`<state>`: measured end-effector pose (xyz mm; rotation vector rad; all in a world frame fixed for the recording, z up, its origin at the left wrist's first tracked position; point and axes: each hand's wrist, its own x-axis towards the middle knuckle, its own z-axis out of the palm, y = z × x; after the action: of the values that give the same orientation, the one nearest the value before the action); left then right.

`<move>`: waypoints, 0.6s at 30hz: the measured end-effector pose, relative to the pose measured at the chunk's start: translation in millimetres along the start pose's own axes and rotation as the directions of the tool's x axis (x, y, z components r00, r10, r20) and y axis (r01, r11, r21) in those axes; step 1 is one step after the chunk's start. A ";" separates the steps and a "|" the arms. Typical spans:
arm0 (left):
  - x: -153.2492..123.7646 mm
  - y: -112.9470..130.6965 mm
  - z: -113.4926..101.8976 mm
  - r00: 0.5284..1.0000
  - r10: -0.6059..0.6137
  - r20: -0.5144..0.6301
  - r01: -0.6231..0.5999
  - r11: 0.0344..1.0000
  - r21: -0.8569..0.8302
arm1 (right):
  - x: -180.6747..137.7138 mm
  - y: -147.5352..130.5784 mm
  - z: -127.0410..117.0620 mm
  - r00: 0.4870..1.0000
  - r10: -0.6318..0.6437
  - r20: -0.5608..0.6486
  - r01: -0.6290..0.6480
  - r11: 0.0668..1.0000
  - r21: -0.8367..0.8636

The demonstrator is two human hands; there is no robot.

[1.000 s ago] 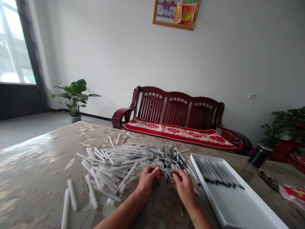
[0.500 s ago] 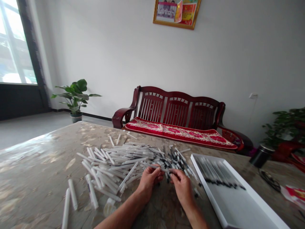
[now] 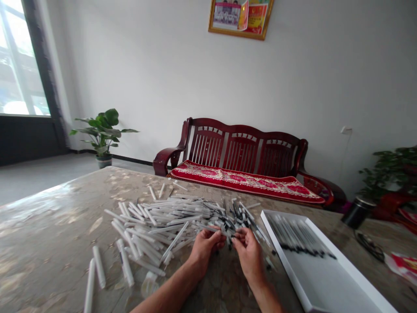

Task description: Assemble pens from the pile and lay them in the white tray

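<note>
My left hand (image 3: pixel 206 248) is closed round a translucent white pen barrel (image 3: pixel 207 227), which pokes out past the fingers over the pile. Just to its right, the fingers of my right hand (image 3: pixel 248 252) are pinched together near the barrel's end. What they grip is too small and blurred to name. Under and beyond both hands spreads a heap of white pen barrels (image 3: pixel 146 241). Dark-tipped pen parts (image 3: pixel 239 217) lie at the heap's right side, close to my right fingertips.
A white tray (image 3: pixel 301 278) on the right holds a row of clear pens with black ends (image 3: pixel 298 234). Beyond it stand a black cylinder (image 3: pixel 358 213) and a coiled dark cable (image 3: pixel 369 245). Several loose barrels (image 3: pixel 99 266) lie at the left. A red wooden bench (image 3: pixel 241 152) is behind the table.
My right hand has shifted slightly and its fingers are curled in more. My left hand stays nearly in place with the pen barrel.
</note>
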<state>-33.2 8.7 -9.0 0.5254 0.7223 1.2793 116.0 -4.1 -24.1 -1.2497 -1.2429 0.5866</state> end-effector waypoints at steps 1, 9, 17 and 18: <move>-0.3 0.0 0.3 1.000 -0.001 0.002 0.001 1.000 0.001 | -0.2 -0.7 0.0 1.000 -0.008 -0.006 0.008 1.000 -0.002; -3.5 0.9 2.6 1.000 0.019 0.000 -0.019 1.000 0.018 | -1.8 -5.6 -0.8 0.998 -0.056 0.011 0.056 0.998 -0.039; -5.7 1.3 2.8 1.000 0.026 0.014 -0.027 0.999 0.039 | -1.8 -11.5 -6.5 0.988 -0.068 0.136 0.090 0.983 -0.157; -5.8 0.9 2.9 1.000 0.028 0.013 -0.028 0.999 0.040 | -2.1 -13.5 -7.4 0.986 -0.094 0.140 0.122 0.971 -0.205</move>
<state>-32.4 3.4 -5.3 0.5773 0.7340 1.2888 118.4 -12.6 -11.3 -1.3271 -1.5046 0.4692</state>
